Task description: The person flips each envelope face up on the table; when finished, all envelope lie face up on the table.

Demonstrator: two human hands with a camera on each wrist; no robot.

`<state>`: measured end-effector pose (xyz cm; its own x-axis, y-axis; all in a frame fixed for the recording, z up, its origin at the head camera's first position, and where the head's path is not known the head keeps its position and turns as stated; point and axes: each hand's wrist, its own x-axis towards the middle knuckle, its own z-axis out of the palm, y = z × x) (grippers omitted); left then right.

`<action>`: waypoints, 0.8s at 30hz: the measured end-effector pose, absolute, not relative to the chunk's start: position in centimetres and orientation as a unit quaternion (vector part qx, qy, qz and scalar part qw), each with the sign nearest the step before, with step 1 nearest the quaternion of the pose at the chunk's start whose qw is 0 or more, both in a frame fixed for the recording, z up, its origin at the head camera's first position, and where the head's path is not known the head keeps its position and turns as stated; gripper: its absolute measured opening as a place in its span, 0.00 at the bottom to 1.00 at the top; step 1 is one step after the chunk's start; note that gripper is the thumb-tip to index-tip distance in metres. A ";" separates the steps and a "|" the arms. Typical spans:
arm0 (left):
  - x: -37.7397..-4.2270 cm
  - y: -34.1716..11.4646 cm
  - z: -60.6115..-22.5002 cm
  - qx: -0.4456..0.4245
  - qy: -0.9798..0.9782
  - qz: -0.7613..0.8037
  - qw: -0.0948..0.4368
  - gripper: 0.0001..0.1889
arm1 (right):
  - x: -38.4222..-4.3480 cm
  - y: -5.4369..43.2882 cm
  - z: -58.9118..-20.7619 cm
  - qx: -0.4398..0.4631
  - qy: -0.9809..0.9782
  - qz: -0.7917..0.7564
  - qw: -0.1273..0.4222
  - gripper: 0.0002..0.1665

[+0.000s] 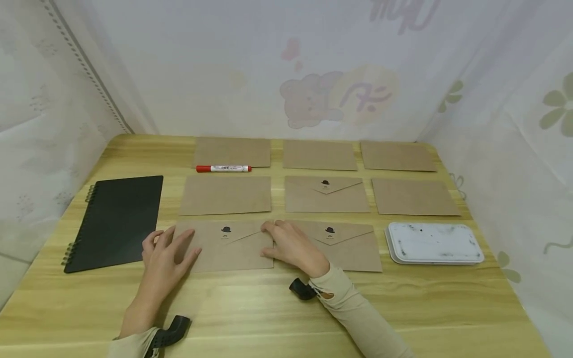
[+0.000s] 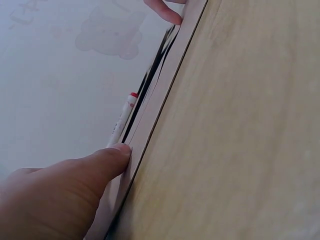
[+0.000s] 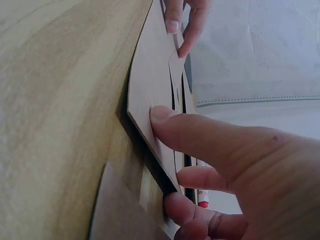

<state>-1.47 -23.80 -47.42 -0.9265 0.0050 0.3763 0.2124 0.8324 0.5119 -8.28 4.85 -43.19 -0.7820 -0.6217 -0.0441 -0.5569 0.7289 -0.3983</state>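
Both hands are at the front-left brown paper envelope (image 1: 233,256), which lies flap up with a small hat print. My left hand (image 1: 163,256) rests at its left end, fingers spread, with the thumb and index finger touching the paper. At the right end, my right hand (image 1: 293,243) holds the edge. Its thumb (image 3: 167,122) lies on the upper face, and curled fingers sit at the rim, where a dark gap shows underneath. Close beside it is another hat-printed envelope (image 1: 344,248), partly covered by the right hand.
More envelopes lie in rows behind, including one with a hat print (image 1: 327,199). A red-capped marker (image 1: 224,168) lies by the back-left envelope (image 1: 233,151). A black spiral notebook (image 1: 118,223) is at left, a white case (image 1: 434,243) at right. Fabric walls (image 1: 201,74) border the table.
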 end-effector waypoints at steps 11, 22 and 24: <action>-1.4 -23.7 -47.2 -0.065 -0.939 -0.289 0.174 0.22 | -7.9 4.8 -43.0 -0.302 0.933 -0.175 0.086 0.29; -1.0 -23.6 -47.3 -0.067 -0.939 -0.286 0.178 0.21 | -7.6 4.4 -43.1 -0.306 0.932 -0.171 0.092 0.26; -1.0 -23.5 -47.2 -0.068 -0.938 -0.285 0.184 0.20 | -7.7 4.3 -43.1 -0.312 0.931 -0.165 0.087 0.25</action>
<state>-1.04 -23.54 -47.22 -0.9228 0.0233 0.3845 0.2330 0.8287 0.5090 -7.70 4.33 -43.11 -0.7895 -0.6108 -0.0597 -0.5532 0.7504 -0.3617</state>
